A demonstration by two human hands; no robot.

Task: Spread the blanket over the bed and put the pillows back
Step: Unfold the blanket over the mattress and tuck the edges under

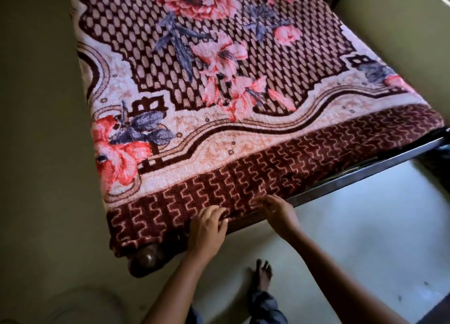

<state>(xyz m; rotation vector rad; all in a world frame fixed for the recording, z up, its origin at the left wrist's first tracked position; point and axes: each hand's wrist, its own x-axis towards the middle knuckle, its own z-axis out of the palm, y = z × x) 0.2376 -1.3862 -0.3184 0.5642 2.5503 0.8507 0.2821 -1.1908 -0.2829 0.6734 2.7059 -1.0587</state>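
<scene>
Forearms are reached out to the near hem of the blanket, gripped by left hand, pinched by right hand; it's laid lengthwise straight ahead over the bed, left hand nearer the corner.

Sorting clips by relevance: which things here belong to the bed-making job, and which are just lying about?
Job: floral blanket, bed frame, left hand gripping the blanket's hem, right hand at the hem. No pillows in view.
Just there: floor, the person's bare foot, wall.
</scene>
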